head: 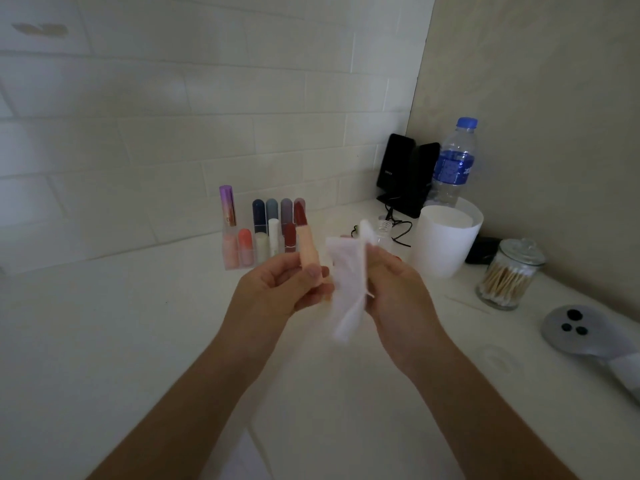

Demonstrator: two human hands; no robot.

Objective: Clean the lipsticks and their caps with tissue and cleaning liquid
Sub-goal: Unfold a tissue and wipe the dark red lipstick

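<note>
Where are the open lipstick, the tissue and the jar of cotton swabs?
open lipstick (308,252): head view, on its peach barrel.
tissue (348,275): head view, on its crumpled middle.
jar of cotton swabs (508,277): head view, on its glass wall.

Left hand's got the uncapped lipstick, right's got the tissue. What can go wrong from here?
1. The lipstick in the left hand has its dark red bullet exposed; the tissue in the right hand may smear or snap it.
2. The small clear bottle behind the right hand looks uncapped; a bump may spill it.
3. The lipstick organizer stands close behind the left hand and may get knocked.
</note>
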